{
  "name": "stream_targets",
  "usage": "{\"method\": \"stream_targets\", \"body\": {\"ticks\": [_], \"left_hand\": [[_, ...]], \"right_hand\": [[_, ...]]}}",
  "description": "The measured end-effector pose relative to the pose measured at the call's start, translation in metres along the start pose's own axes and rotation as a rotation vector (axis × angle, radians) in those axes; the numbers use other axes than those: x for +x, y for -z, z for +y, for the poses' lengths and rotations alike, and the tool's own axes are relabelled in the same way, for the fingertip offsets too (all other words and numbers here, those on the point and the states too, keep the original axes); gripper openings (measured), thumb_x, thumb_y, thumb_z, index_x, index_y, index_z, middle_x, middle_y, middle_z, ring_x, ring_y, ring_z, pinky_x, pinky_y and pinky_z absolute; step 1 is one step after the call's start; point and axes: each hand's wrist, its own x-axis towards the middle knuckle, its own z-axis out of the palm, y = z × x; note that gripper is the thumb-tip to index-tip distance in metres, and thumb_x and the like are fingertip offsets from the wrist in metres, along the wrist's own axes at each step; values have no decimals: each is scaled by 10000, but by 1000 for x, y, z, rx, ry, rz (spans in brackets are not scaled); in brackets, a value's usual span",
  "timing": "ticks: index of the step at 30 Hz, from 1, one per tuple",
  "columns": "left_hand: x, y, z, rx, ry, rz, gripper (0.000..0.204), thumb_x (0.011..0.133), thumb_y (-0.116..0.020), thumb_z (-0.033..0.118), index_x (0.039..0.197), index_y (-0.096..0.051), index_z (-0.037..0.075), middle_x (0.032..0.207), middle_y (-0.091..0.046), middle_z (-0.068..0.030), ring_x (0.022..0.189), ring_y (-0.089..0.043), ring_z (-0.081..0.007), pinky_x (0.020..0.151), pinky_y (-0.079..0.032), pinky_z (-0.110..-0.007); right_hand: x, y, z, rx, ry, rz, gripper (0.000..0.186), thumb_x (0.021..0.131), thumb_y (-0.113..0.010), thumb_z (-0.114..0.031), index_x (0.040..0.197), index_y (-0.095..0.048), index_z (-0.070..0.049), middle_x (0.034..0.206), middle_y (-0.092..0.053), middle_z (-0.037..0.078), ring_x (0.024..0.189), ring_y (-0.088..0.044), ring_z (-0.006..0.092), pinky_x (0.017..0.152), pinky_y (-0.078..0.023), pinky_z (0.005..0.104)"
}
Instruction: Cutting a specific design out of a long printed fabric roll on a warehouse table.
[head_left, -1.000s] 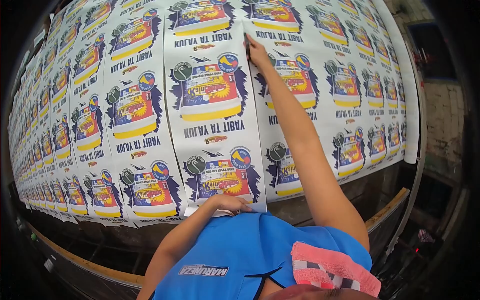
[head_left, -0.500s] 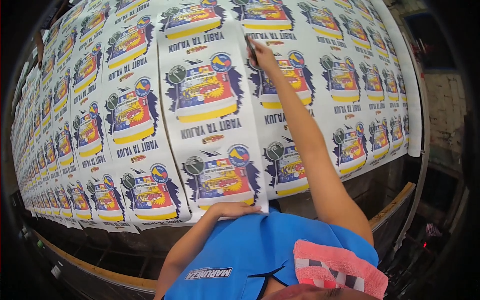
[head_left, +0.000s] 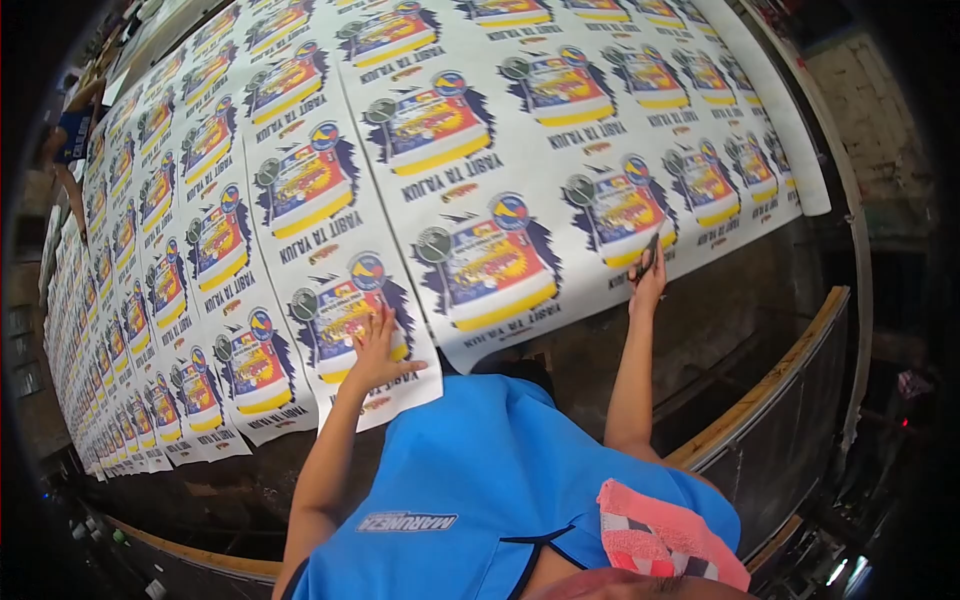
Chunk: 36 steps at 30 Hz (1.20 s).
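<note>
A wide white printed sheet [head_left: 530, 180] with repeated red, yellow and blue pictures covers the table. My left hand [head_left: 378, 352] lies with fingers spread on the near end of a separated printed strip [head_left: 405, 392]. At the sheet's near edge, to the right, my right hand [head_left: 650, 280] is closed around dark-handled scissors [head_left: 646, 257]. Their blades overlap the sheet's lower print, and how far they are parted is too small to tell. A narrow dark gap runs between the strip and the wider sheet.
Further strips lie side by side to the left. A rolled edge [head_left: 815, 190] of the sheet runs along the right. Near me are a dark metal frame and a wood-topped rail [head_left: 760, 375]. At the far left, another person's arm [head_left: 70, 185] reaches over the sheets.
My right hand has come back from far up the sheet to its near edge with the scissors. My left hand has moved left and forward, now spread on the strip.
</note>
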Motion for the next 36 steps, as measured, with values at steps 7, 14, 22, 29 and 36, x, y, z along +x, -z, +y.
{"method": "stream_targets", "body": {"ticks": [7,14,22,29,36], "left_hand": [[-3,-47,24,338,36,261,1394,544,-789,742,1582,-124,91,1650,-9,-194,1505,35,-448,1094,-28,-744],[1,-60,29,428,59,296,1357,575,-796,708,1583,-110,112,1657,-3,-154,1515,-1,-412,1107,-74,-732],[8,-32,38,507,142,47,1317,620,-835,587,1578,-75,99,1637,-32,-229,1497,-49,-465,1091,-149,-747],[32,-21,144,269,-158,276,984,786,-731,401,1558,-203,95,1626,-160,-199,1500,-98,-437,1138,-107,-695],[30,-92,255,368,-420,187,1029,780,-740,490,1568,-194,118,1644,-106,-154,1522,-17,-380,1116,-16,-733]], "right_hand": [[-47,148,15,-99,-120,36,523,1007,-589,-237,1490,-401,-166,786,-590,-11,530,-530,58,397,-276,182],[-94,188,72,-104,-241,-137,576,1006,-587,-300,1501,-348,-128,772,-589,10,521,-543,68,380,-315,181],[-114,187,104,-239,-399,-436,664,978,-542,-527,1511,-317,-201,1041,-629,24,789,-599,100,657,-475,255],[-118,175,110,-295,-441,-798,753,939,-599,-532,1529,-309,-165,1116,-631,29,846,-561,96,708,-474,265],[-130,136,38,-247,-410,-1005,685,955,-589,-488,1484,-385,-104,985,-643,66,719,-604,110,587,-471,229]]}}
